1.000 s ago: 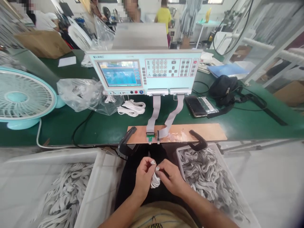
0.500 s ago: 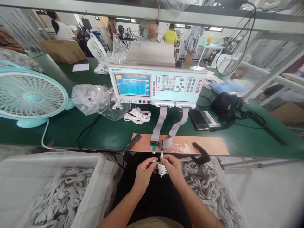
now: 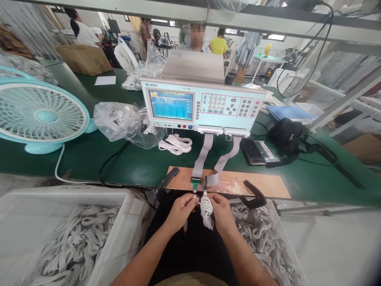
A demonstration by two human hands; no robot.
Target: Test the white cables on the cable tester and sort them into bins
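Observation:
My left hand [image 3: 181, 210] and my right hand [image 3: 219, 211] are raised to the front edge of a brown fixture board [image 3: 268, 184]. Both pinch the ends of a coiled white cable [image 3: 206, 208], whose bundle hangs between them. The cable ends meet two small connectors [image 3: 199, 185] at the board's edge, joined by grey ribbon cables [image 3: 203, 156] to a pale blue tester [image 3: 202, 105] with a lit screen and a keypad.
White bins of coiled cables sit at lower left [image 3: 68, 246] and lower right [image 3: 262, 238]. On the green table are a teal fan [image 3: 41, 117], a plastic bag of cables [image 3: 125, 123], a loose white coil [image 3: 175, 143], a phone [image 3: 251, 151] and a black pouch [image 3: 285, 133]. People work behind.
Both hands rose from my lap to the board's edge with the cable. The cable ends now reach the connectors and the coil hangs lower.

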